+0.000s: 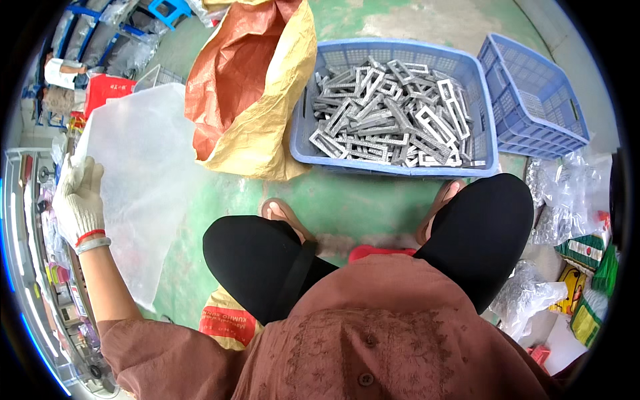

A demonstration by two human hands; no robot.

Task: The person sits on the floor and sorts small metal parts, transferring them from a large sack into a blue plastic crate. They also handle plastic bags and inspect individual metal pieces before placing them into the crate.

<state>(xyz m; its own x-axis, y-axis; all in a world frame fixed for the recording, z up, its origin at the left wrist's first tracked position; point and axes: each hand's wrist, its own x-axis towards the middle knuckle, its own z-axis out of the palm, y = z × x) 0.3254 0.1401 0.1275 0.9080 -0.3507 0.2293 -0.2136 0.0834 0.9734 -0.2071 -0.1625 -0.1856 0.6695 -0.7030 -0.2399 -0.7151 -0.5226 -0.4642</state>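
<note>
My left hand (81,203), in a white knitted glove with a red cuff line, is raised at the far left. Its fingers are closed on the upper corner of a translucent white plastic sheet or bag (143,180), which hangs down beside my left knee. My right hand is out of the picture. In front of me a blue plastic crate (393,168) holds a heap of grey metal rectangular frames (373,113). To its left an open woven sack (263,137), yellow outside and orange-red inside, leans against the crate; its bottom is hidden.
Nested blue crates (540,127) stand to the right. Crumpled clear plastic (567,200) and colourful packages lie at the right edge. A yellow and red bag (227,320) sits by my left leg. Far left are shelves, a red box (107,92) and a blue stool (171,10).
</note>
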